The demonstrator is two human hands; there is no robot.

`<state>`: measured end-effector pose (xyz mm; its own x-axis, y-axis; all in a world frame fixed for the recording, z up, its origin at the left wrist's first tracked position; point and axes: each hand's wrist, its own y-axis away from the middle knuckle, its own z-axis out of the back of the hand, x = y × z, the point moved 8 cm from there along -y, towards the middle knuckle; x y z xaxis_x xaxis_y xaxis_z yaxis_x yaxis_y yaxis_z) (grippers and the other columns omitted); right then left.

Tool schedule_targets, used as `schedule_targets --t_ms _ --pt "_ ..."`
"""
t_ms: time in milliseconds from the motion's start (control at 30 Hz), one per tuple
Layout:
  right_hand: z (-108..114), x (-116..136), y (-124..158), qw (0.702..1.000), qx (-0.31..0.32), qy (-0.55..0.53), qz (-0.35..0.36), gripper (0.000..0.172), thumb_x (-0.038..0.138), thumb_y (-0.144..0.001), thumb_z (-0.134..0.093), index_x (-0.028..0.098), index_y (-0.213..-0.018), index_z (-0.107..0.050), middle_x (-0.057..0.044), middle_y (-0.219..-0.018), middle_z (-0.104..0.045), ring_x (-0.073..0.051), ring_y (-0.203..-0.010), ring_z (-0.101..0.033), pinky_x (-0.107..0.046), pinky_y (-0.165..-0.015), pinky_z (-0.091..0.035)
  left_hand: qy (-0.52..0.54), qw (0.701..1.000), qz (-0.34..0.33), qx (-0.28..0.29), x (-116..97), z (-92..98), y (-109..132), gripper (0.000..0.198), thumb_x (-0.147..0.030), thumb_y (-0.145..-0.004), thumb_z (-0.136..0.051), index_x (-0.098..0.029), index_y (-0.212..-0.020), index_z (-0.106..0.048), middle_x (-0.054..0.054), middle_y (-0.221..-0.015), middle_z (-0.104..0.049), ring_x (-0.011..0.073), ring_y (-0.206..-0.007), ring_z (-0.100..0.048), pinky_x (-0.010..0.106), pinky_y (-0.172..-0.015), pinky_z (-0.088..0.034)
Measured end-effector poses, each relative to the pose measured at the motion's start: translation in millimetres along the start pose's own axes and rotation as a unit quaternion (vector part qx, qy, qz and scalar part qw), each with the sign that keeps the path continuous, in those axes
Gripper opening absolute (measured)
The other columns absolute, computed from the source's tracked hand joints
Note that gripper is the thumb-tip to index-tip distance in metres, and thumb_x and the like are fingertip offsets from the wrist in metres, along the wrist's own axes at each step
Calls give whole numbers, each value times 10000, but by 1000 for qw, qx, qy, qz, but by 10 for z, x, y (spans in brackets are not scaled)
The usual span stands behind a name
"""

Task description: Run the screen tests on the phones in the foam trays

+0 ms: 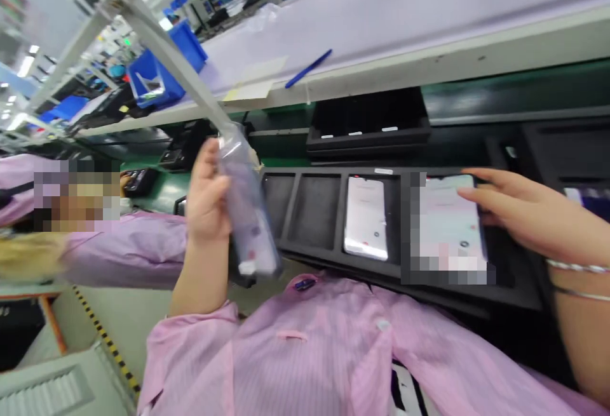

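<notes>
My left hand (210,197) is raised left of a black foam tray (340,171), its fingers wrapped round a smartphone (250,213) in a clear plastic bag; motion blurs the phone. At the tray's right part, my right hand (517,206) grips the upper right edge of another smartphone (452,216) with a lit white screen, thumb on its front. Part of that phone is pixelated. Between the hands, a third smartphone (365,216), its screen lit too, lies face up in a compartment. Two compartments to its left hold nothing.
Behind the tray sits a black box (369,117) with white labels. A shelf above carries a blue pen (309,68), some paper (255,89) and a blue bin (157,76). A slanted metal post (176,54) rises at left, near a co-worker's pink sleeve (128,248).
</notes>
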<state>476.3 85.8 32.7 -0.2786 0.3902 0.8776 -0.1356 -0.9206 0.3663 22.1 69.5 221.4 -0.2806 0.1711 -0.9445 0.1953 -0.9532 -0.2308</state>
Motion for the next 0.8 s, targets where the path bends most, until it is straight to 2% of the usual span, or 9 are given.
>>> schedule_targets --t_ms 133,200,267,400,467,533,600,700,800 --pt "-38 129 50 999 11 47 17 657 411 -939 -654 185 -1531 -477 -200 -1427 -599 -286 -1247 -630 -411 -1044 -517 41 968 191 158 970 -814 -244 779 -364 -638 -838 -251 -1357 -560 24 -931 -717 187 -767 -695 272 -613 -541" --pt "-37 168 108 994 13 96 46 633 441 -946 -642 179 -1504 -498 -212 -1482 -547 -316 -1328 -573 -439 -1111 -474 3 949 229 215 1257 -1058 -272 807 -313 -657 -822 -231 -1402 -523 -6 -797 -683 185 -714 -679 264 -590 -516" --pt "-36 239 227 981 1 168 95 668 502 -935 -652 156 -1486 -498 -253 -1520 -487 -361 -1368 -533 -480 -1122 -472 -46 939 222 258 1388 -1218 -298 800 -297 -700 -797 -228 -1440 -503 -4 -791 -687 197 -742 -688 288 -634 -536" --pt "-160 616 762 897 -79 257 350 716 439 -940 -637 85 -1520 -411 -285 -1492 -476 -404 -1436 -432 -591 -1205 -369 -129 936 160 287 1357 -1351 -236 791 -327 -776 -783 -237 -1499 -476 88 -1118 -735 270 -1034 -711 427 -929 -571" --pt "-359 682 1047 862 -50 236 445 600 336 -970 -600 159 -1513 -417 -218 -1441 -537 -362 -1418 -461 -600 -1214 -363 -195 935 79 285 1203 -1344 -98 801 -397 -832 -759 -249 -1543 -422 128 -1402 -633 326 -1325 -586 501 -1118 -473" --pt "-580 624 1204 853 5 221 472 533 258 -983 -583 227 -1491 -425 -157 -1382 -597 -339 -1384 -508 -635 -1211 -360 -275 921 -37 274 983 -1320 135 787 -491 -886 -709 -246 -1562 -389 140 -1610 -439 361 -1534 -338 561 -1237 -321" --pt "-742 536 1275 847 26 225 480 494 208 -982 -577 229 -1457 -443 -131 -1344 -637 -349 -1377 -518 -694 -1212 -322 -344 889 -151 261 784 -1319 445 697 -560 -919 -657 -230 -1503 -468 144 -1677 -325 381 -1595 -168 601 -1273 -220" --pt "-831 457 1298 837 3 222 500 439 169 -961 -601 188 -1386 -491 -134 -1303 -667 -358 -1356 -541 -689 -1195 -362 -405 839 -253 260 686 -1409 874 628 -647 -911 -622 -217 -1368 -601 162 -1648 -372 417 -1583 -179 653 -1265 -202" --pt "-845 437 1273 835 -12 218 506 431 159 -944 -623 171 -1361 -514 -137 -1256 -685 -357 -1314 -577 -670 -1180 -400 -433 817 -274 264 763 -1555 1068 785 -749 -835 -633 -205 -1399 -590 191 -1616 -411 446 -1564 -222 701 -1245 -216"
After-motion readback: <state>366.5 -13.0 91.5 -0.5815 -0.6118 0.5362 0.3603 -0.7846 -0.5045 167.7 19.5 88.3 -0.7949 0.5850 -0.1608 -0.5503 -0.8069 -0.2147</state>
